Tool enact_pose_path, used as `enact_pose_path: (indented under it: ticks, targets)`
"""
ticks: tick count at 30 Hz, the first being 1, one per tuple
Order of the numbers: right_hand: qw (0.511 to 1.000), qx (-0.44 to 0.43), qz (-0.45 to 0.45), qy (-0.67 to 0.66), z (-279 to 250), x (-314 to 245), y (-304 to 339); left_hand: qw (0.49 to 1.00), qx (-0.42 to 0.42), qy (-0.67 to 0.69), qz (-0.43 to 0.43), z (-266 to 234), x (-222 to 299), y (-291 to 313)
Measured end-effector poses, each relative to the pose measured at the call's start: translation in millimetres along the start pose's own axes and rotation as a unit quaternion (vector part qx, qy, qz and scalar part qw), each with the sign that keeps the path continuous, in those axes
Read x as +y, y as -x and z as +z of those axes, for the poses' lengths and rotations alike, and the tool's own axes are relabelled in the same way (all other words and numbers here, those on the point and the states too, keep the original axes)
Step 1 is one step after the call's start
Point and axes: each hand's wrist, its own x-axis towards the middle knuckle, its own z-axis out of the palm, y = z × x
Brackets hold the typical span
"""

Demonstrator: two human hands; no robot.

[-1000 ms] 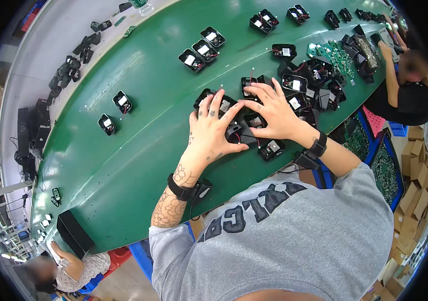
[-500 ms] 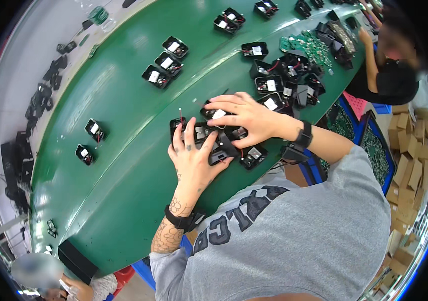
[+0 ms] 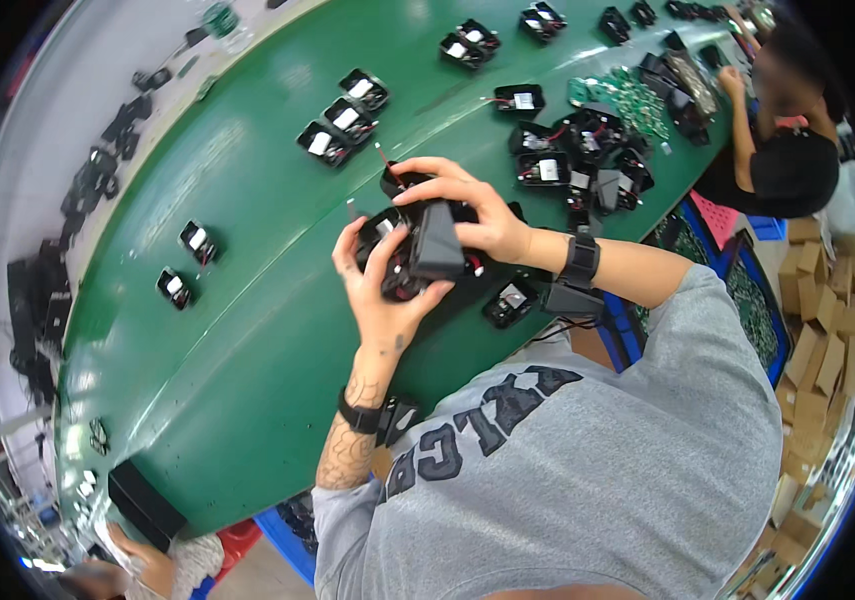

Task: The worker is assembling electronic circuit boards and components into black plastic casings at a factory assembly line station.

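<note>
Between my two hands is a bunch of black plastic casings, with small white labels and red wires showing in places. My left hand is curled round the near left side, thumb below and fingers on top. My right hand reaches over the far right side, its fingers spread across the casings and bent round them. One smooth dark casing faces up in the middle and hides part of those beneath. An open black casing with a white label lies on the green table, just right of the bunch.
To the right lie a heap of black casings and a pile of green circuit boards. Casings stand in small groups, one trio farther off. A co-worker sits at the far right, another person's arm at lower left.
Both hands have come together round the casings and gathered them into a tighter bunch. A smooth dark casing has turned upward between them. The near open casing stays on the table.
</note>
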Motion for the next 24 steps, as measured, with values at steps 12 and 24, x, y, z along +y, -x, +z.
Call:
enact_pose_path:
  ticks: [12, 24]
  targets:
    - [0.986, 0.095, 0.036, -0.134, 51, -7, -31, 0.972, 0.222, 0.083, 0.01, 31, 1, -16]
    - [0.971, -0.051, -0.118, -0.2, 101, -64, -69, 0.914, 0.378, 0.033, 0.144, -52, 54, 3]
